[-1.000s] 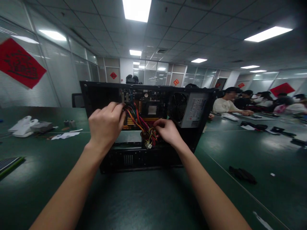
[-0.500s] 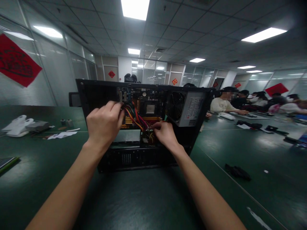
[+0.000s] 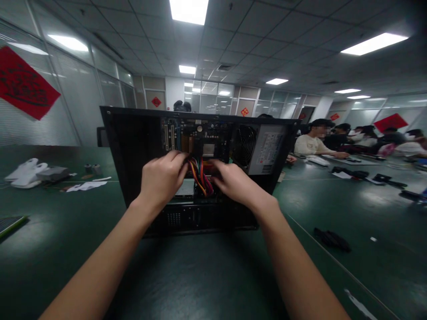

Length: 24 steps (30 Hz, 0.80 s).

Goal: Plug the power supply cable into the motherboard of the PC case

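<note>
Bare left hand (image 3: 165, 173) curled, right hand (image 3: 237, 183) angled leftward; close together

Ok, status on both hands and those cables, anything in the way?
Left hand at the coloured cables, grip hidden. Right hand close beside them, grip also unclear. Cables inside the open computer case; hands and cables partly hide the motherboard.

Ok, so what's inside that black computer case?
Inside the case are a circuit board, a fan, a labelled grey box and coloured cables. Whatever lies directly behind the left hand, right hand and cables is hidden.
</note>
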Motion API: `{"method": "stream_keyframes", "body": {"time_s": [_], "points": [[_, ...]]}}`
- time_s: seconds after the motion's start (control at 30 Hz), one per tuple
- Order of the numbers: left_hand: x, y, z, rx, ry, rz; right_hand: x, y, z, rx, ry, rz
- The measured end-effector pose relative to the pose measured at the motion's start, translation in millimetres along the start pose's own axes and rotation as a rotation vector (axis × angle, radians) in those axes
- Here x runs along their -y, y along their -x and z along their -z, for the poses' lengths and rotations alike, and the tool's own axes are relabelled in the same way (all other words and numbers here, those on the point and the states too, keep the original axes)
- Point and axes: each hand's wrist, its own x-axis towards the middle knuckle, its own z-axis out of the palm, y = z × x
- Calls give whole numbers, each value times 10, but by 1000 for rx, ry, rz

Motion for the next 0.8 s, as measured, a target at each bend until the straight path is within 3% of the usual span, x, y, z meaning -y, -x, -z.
{"method": "stream_keyframes", "body": {"time_s": [0.07,0.13,0.27,0.57,0.67,0.8], "points": [[-29,14,-49,31,40,-28,99,-67,-61,-152,5,72],[-43,32,-105,63,61,-57,168,-116,-129,-200,54,134],[-43,73,-249,128,101,-66,142,-151,-264,-159,157,156],[65,129,-510,321,342,-7,-410,-130,-509,-41,92,-167],[89,79,-646,345,404,-73,-471,-112,-537,-16,48,-192],[60,-72,-901,470,419,-177,-462,-108,-570,13,20,-175]]}}
